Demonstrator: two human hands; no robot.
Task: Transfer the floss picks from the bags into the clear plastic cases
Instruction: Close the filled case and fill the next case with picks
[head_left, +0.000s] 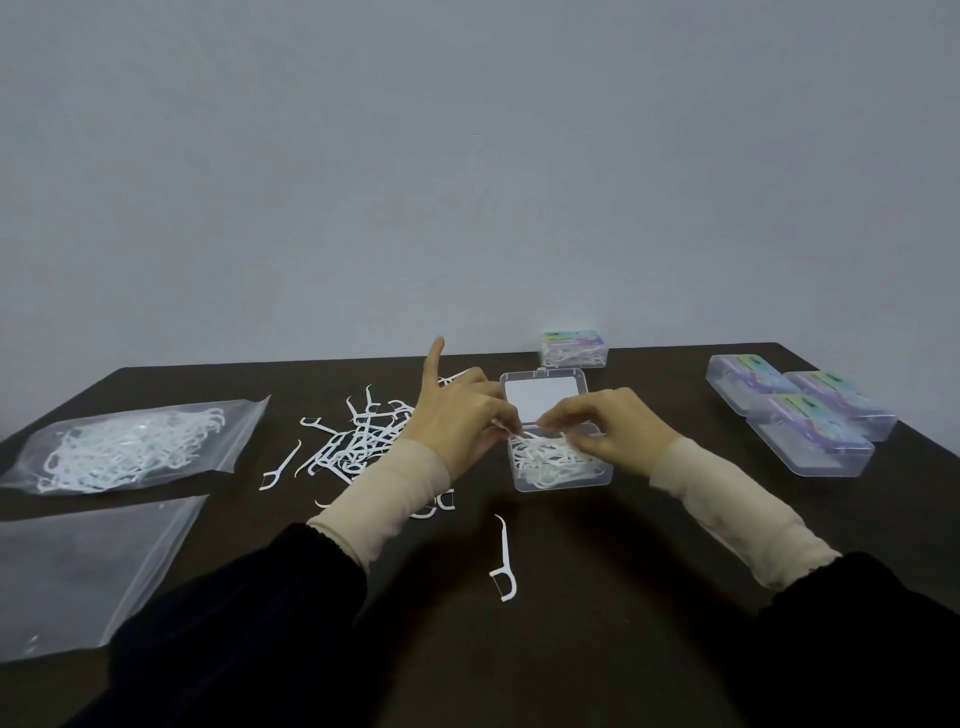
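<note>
Both hands are working over the open case (563, 462), which is sitting mid-table with its lid (543, 396) tipped back so the tray is reachable from either side. The left hand (462, 421) is pinching a pick at the case's left edge with thumb and curled fingers, its index finger sticking straight up and out of the way; the right hand (608, 428) is hovering over the tray with fingertips curled down among the picks (550, 460) already inside, apparently tucking them flat so more will fit, though I cannot tell whether it is actually gripping one

The loose heap (358, 441) is lying just left of the case, probably dumped there so the left hand is reaching only a little way for each one. One stray pick (503, 561) is lying alone, nearer the person. A full bag (130, 447) is waiting at far left, with a flat, seemingly emptied bag (83, 571) in front of it. Three shut cases (800, 415) are grouped at right and another (574, 351) is standing behind the open one, likely set aside as finished. Judging by the heap and the full bag, plenty is remaining on the table (597, 649)
</note>
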